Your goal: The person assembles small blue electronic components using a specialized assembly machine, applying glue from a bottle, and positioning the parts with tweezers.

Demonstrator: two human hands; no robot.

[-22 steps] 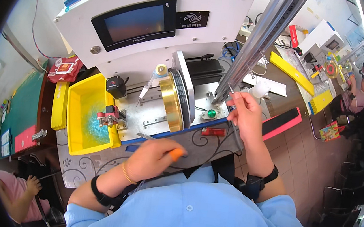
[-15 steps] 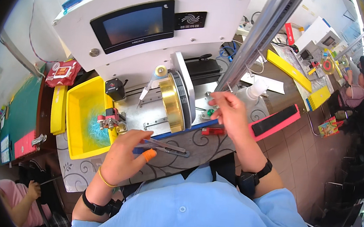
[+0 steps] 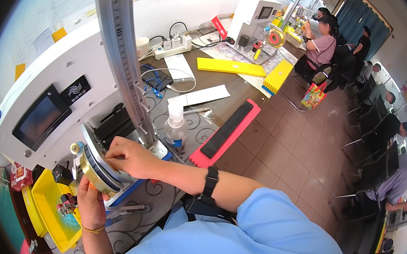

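Note:
My left hand point(image 3: 91, 203) is at the lower rim of a gold wheel point(image 3: 95, 177) on a white bench machine point(image 3: 2, 130), its fingers closed against the rim. The orange cover on one finger is mostly hidden. On the wheel's other side, my right hand point(image 3: 131, 158) has its fingers curled into a pinch beside the dark and white disc point(image 3: 94, 152). What they pinch, if anything, is hidden. A small red clamp-like part point(image 3: 67, 204) sits left of my left hand. Below the wheel lies a slim metal tool with two arms point(image 3: 128, 209).
A yellow bin point(image 3: 51, 205) with fine bluish strands stands left of the machine. A metal post point(image 3: 122, 49) rises close to my right hand. Beyond it are a clear bottle point(image 3: 176, 129), a pink and black board point(image 3: 227, 132) and a power strip point(image 3: 172, 48). People sit farther right.
The view has swung to the right. Both hands have come in to the gold wheel: the left from above the metal tool, the right from beside the post to the disc.

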